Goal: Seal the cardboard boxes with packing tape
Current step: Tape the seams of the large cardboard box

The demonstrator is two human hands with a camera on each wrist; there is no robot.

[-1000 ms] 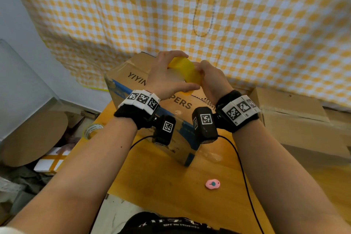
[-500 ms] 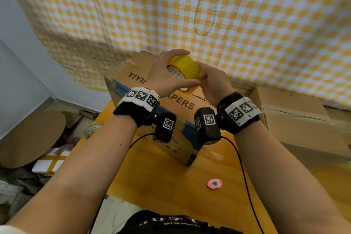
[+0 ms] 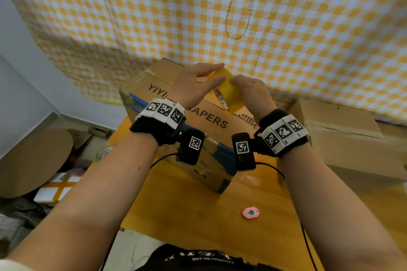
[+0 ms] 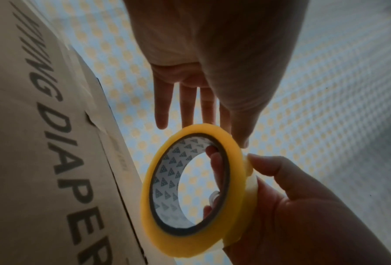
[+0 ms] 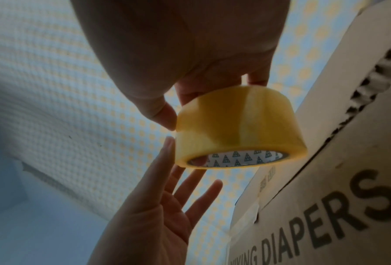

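Tape roll [image 3: 229,91], yellow, held upper centre of the head view above the printed box [image 3: 198,121]. Right hand [image 3: 248,92] grips it, thumb on the outer face and fingers through the core. Left hand [image 3: 193,83] open, straight fingers touching the roll's rim; in the left wrist view the thumb [image 4: 242,136] rests on the outer wrap, apparently feeling for the tape end.

Box: brown cardboard with a blue band, centre of the head view on the worktop [image 3: 198,215]; top seam not yet taped where visible. Second box [image 3: 352,138], plain, at right edge. Pink item [image 3: 250,213], small, lower centre, possibly a cutter; cannot tell. Another tape roll [image 3: 103,153] at the worktop's left edge.

Risks, as judged:
- Tape end not visible in any view; a nail may lift only a sliver and the tape may split lengthwise.
- Roll held by a light grip; a hard pull on the end may twist it loose onto the box.
- Freed tape may fold back and stick to itself or to fingers.

Writing: "YIYI…" and "…APERS" on the box in the head view; "…ING DIAPER…" in the left wrist view; "DIAPERS" in the right wrist view. Core liner carries a triangle pattern, no readable text. Wristbands show square coded markers.
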